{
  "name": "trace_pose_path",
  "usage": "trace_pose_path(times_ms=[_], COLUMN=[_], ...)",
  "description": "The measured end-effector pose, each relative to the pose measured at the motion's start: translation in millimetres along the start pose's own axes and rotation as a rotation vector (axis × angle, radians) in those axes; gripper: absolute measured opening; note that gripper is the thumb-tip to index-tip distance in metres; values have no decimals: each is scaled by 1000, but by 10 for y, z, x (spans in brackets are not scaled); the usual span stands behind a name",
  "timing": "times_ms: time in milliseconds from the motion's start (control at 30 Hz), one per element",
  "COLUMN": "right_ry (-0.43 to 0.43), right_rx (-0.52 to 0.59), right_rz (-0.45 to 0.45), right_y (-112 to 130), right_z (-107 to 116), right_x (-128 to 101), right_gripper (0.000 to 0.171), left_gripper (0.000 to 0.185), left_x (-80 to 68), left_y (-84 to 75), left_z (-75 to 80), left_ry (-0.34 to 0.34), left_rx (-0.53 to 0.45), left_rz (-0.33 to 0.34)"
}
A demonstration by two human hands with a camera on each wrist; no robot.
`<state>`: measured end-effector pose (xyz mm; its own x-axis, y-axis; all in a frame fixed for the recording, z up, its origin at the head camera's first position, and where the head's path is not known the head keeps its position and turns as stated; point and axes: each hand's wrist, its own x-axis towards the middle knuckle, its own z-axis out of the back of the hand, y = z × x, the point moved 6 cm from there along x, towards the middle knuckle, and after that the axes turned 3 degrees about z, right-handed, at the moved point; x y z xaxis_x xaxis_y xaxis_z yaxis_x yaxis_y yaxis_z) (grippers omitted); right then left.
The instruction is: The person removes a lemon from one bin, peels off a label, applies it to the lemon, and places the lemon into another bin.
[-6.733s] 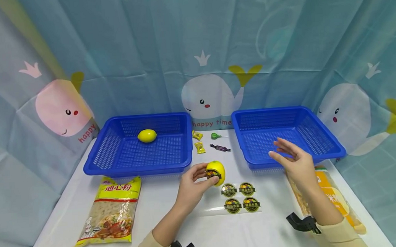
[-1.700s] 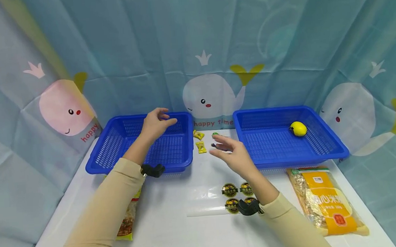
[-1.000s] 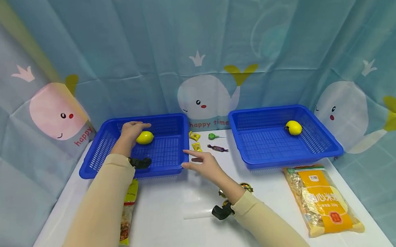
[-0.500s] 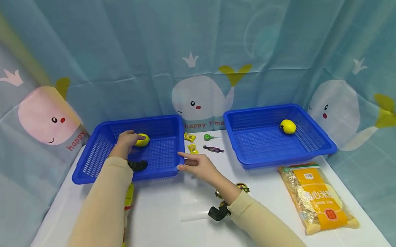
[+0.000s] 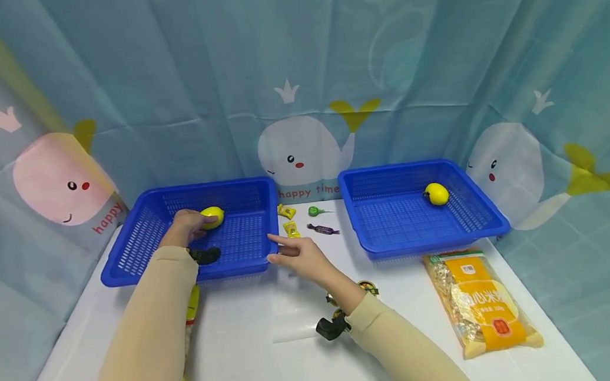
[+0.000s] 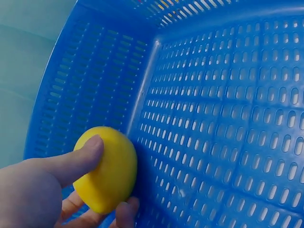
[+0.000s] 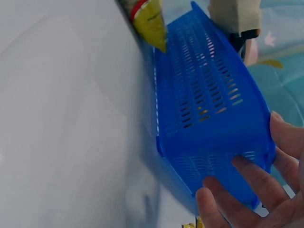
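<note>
Lemon (image 6: 107, 168) now inside left-hand grip

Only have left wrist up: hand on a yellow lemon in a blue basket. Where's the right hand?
Observer: The right hand is open, with its fingers spread at the near right corner of that left basket. In the right wrist view the fingertips look to be touching its wall.
Operator: Any fruit besides the lemon in the left hand?
Observer: Yes. A second lemon lies toward the far side of the right basket, and no hand is on it.
Operator: What's between the baskets?
Observer: Wrapped candies and a green lollipop, on the white table.
</note>
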<state>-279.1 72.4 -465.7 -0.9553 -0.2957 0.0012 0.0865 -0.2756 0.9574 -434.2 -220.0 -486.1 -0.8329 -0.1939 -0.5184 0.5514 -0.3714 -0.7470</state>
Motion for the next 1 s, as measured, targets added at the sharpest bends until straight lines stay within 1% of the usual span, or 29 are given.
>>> trace_pose_path(times_ms=[100, 200, 267, 400, 567, 700, 767, 867, 1000], right_ry=[1, 11, 16, 9, 2, -3, -9, -9, 3], right_rx=[-7, -14, -18, -32, -27, -8, 0, 2, -21], right_rz=[-4, -7, -5, -13, -13, -8, -9, -6, 9], right_y=[29, 53, 67, 68, 63, 56, 50, 53, 69], right_z=[-19, -39, -46, -37, -14, 1, 9, 12, 5], right_x=[5, 11, 13, 10, -5, -6, -8, -20, -20], right_gripper=[53, 55, 55, 53, 53, 55, 54, 55, 55], left_gripper=[76, 83, 86, 85, 82, 78, 76, 75, 73], left_x=[-40, -102, -165, -295, -433, -555, -643, -837, -1119], left_y=[5, -29, -86, -217, -345, -459, -517, -590, -600], left_z=[27, 39, 33, -1, 13, 36, 28, -20, -135], left_ry=[18, 57, 92, 148, 168, 202, 221, 239, 245], left_rx=[35, 31, 25, 23, 18, 67, 91, 104, 100], left_rz=[-10, -30, -60, -105, -141, -230, -276, -340, -407])
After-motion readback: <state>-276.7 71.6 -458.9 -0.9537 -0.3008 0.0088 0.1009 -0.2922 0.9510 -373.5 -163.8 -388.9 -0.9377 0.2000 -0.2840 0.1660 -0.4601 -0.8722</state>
